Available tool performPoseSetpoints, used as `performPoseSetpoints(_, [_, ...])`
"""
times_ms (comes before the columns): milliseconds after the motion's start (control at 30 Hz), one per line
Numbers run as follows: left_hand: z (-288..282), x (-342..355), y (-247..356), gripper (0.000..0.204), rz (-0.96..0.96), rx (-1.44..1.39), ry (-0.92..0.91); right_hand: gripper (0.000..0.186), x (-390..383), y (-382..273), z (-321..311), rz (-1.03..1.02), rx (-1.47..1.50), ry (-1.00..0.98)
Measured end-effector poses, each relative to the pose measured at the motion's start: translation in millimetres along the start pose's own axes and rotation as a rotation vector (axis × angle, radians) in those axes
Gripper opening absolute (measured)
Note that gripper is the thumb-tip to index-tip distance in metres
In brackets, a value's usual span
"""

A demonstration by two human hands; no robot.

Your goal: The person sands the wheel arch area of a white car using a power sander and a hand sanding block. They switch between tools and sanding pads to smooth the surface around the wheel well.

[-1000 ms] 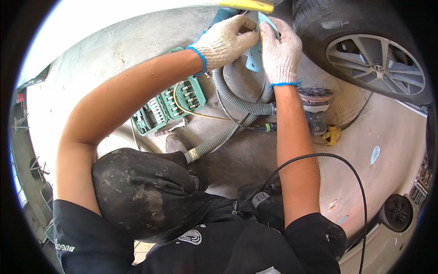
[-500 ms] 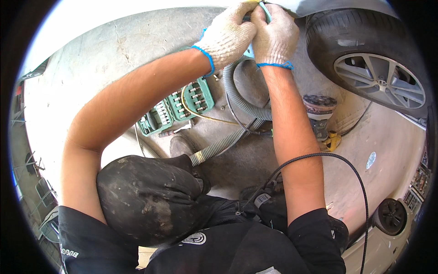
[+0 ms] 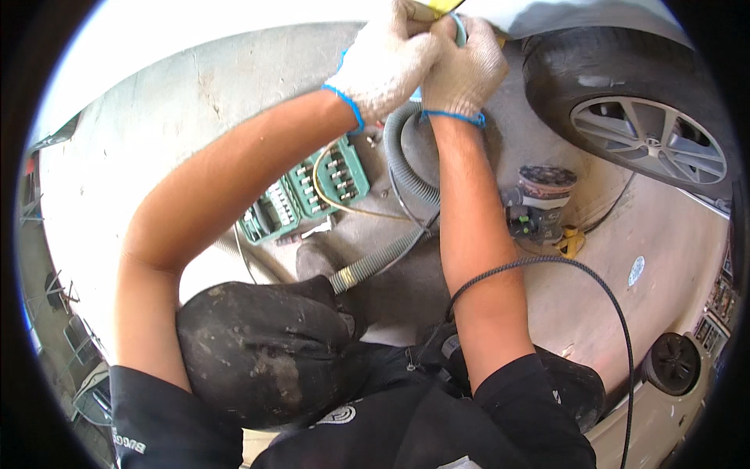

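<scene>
Both my hands wear white knit gloves with blue cuffs and meet at the lower edge of a white car body panel (image 3: 234, 9). My left hand (image 3: 384, 69) is closed, its fingertips pinched beside a small yellow piece (image 3: 444, 5) at the top rim; what it grips is hidden. My right hand (image 3: 466, 76) is closed against the left, with a curved light-blue strip (image 3: 461, 31) held between its thumb and fingers. The strip's kind cannot be made out. A thin dark line runs over the yellow piece.
A car wheel (image 3: 652, 129) stands at the right. On the floor lie an open green socket set (image 3: 344, 176), a ribbed grey hose (image 3: 406, 156) and a sander (image 3: 543, 199). A black braided cable (image 3: 601, 289) loops over my right forearm. My bent knee (image 3: 266, 352) is below.
Both hands have shifted slightly left and down. The light-blue strip has become more curved, and more of the yellow piece shows. My right forearm has moved left, uncovering more of the sander.
</scene>
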State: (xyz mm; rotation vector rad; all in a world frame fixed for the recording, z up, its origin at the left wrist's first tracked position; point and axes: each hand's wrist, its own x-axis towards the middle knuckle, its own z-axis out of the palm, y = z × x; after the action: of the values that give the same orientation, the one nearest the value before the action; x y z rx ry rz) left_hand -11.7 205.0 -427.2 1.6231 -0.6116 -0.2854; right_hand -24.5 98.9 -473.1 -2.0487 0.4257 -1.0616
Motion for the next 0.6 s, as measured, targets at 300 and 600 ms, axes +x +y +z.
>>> performPoseSetpoints(300, [4,-7,1,0.045,-0.074,0.048,-0.034,0.027,8,12,-14,-0.024,0.085,-0.092])
performPoseSetpoints(600, [4,-14,6,0.043,-0.024,-0.004,-0.019,0.028,11,9,-18,-0.044,0.157,-0.126])
